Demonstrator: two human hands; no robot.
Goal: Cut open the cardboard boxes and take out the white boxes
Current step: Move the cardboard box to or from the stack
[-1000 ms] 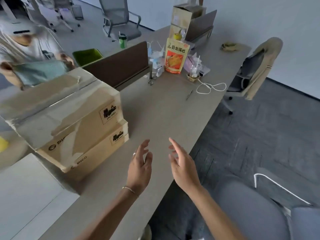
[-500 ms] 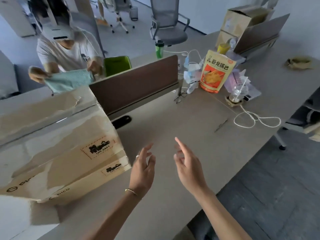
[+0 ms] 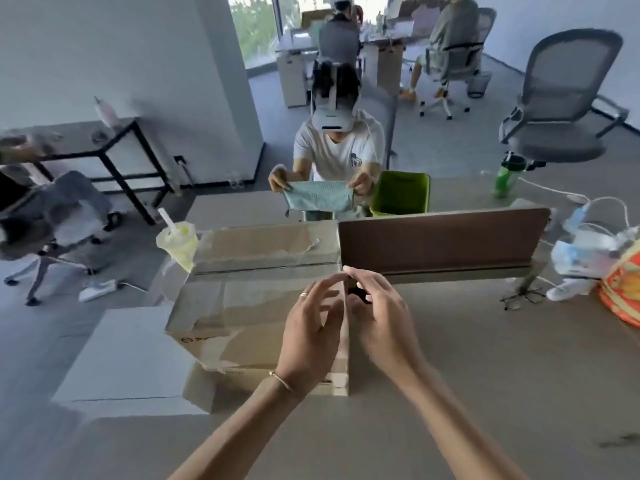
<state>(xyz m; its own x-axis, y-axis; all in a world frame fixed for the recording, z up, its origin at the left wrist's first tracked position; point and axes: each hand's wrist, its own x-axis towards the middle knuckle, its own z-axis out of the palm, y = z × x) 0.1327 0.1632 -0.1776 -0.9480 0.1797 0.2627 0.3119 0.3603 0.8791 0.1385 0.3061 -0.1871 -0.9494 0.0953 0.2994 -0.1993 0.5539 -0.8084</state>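
Two taped cardboard boxes are stacked on the desk right in front of me; the upper cardboard box (image 3: 242, 306) has torn brown tape across its top, and the lower cardboard box (image 3: 336, 384) shows under it. A white box (image 3: 128, 358) lies flat to their left. My left hand (image 3: 308, 337) hovers over the near right corner of the upper box, fingers spread and relaxed. My right hand (image 3: 381, 320) floats just right of that corner, fingers loosely extended. Neither hand holds anything.
A brown desk divider (image 3: 440, 240) stands behind the boxes to the right. A drink cup in a yellow bag (image 3: 178, 242) sits at the box's far left. Glasses (image 3: 523, 297), cables and an orange snack bag (image 3: 623, 289) lie right. A person folds a cloth opposite.
My view has swung left, so the stacked boxes are now centred. Both hands have moved forward and now flank the upper box's near right corner.
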